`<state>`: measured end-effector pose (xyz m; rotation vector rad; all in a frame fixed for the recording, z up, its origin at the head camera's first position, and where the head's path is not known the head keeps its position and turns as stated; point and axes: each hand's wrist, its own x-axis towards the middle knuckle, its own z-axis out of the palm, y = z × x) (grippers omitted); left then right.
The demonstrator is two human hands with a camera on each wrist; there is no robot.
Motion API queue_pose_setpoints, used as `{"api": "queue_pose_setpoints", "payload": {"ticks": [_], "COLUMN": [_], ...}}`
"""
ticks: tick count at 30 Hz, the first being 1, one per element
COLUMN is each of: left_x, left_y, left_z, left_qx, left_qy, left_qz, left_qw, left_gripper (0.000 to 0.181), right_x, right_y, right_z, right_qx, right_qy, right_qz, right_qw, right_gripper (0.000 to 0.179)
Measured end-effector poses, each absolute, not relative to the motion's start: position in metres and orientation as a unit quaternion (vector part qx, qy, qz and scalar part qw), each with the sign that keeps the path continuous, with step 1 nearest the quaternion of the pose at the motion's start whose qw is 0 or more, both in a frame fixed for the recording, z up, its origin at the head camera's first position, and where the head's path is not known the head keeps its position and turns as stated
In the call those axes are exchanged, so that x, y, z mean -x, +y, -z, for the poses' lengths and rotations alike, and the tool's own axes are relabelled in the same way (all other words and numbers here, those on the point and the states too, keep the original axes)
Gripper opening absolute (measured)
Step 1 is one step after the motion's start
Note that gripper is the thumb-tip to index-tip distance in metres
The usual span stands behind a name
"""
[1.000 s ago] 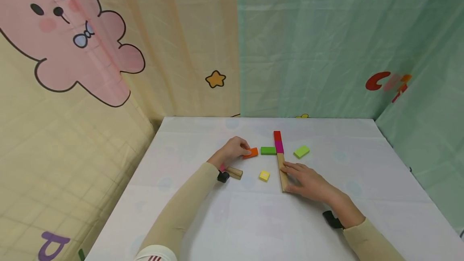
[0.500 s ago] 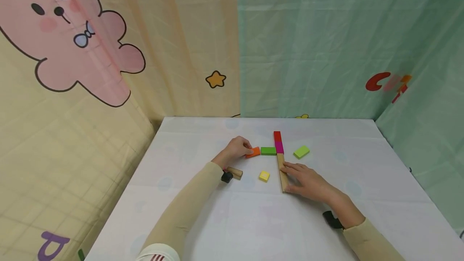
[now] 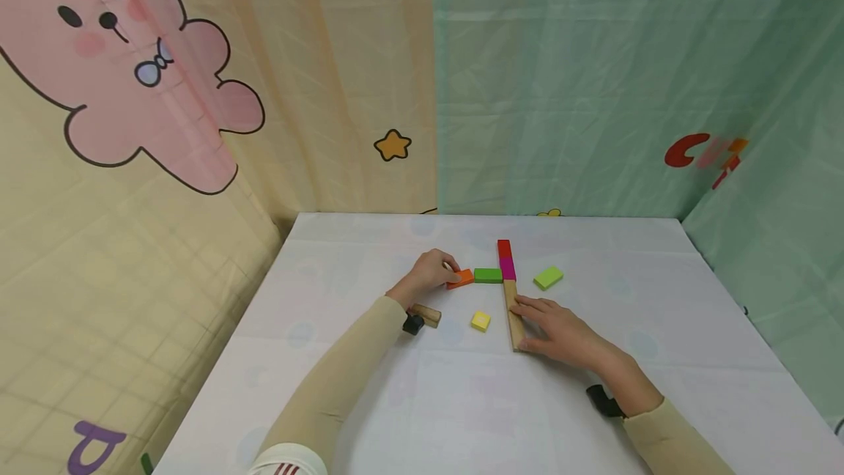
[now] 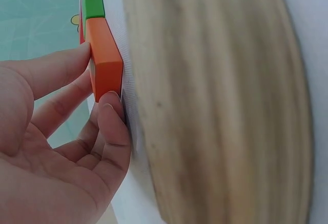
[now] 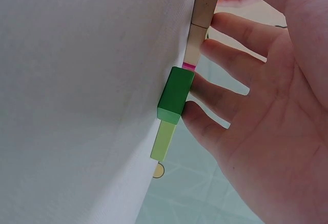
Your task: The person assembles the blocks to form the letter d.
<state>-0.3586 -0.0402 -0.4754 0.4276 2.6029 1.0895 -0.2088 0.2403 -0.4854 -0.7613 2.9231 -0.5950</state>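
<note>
My left hand (image 3: pixel 451 270) pinches an orange block (image 3: pixel 459 278) between thumb and fingers (image 4: pixel 61 67) on the white table. The block's right end meets a dark green block (image 3: pixel 488 275). That one lies against a line of red (image 3: pixel 504 247), magenta (image 3: pixel 507 267) and long plain wooden (image 3: pixel 514 314) blocks. My right hand (image 3: pixel 530 322) lies flat on the table, its straight fingers (image 5: pixel 225 29) against the wooden bar's right side. In the right wrist view the dark green block (image 5: pixel 176 95) and the wooden bar (image 5: pixel 205 3) show past the fingers.
A light green block (image 3: pixel 548 277) lies right of the line. A yellow square block (image 3: pixel 480 321) sits between my hands, and a short wooden block (image 3: pixel 425 314) lies by my left wrist. Printed cloth walls close in the table (image 3: pixel 461 402) behind and on both sides.
My left hand has slid the orange block a little to the right, closing the gap to the dark green block. The right hand has stayed put.
</note>
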Motion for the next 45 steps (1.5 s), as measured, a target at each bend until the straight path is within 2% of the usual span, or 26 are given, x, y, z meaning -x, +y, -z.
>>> {"api": "queue_pose_setpoints", "payload": {"ticks": [29, 37, 45], "left_x": [0.358, 0.355, 0.357], "left_y": [-0.041, -0.048, -0.054], "left_z": [0.475, 0.465, 0.453], "left_qx": [-0.154, -0.151, -0.176], "left_qy": [0.899, 0.884, 0.901], "left_qz": [-0.381, -0.401, -0.356], "left_qw": [0.153, 0.186, 0.175], "left_gripper": [0.014, 0.015, 0.022], "right_x": [0.210, 0.208, 0.208], "right_y": [0.241, 0.240, 0.240], "right_z": [0.487, 0.486, 0.486], "right_qx": [0.245, 0.250, 0.245], "right_qy": [0.950, 0.948, 0.950], "right_qz": [0.193, 0.195, 0.189], "right_qw": [0.032, 0.034, 0.034], "right_gripper": [0.069, 0.070, 0.071]}}
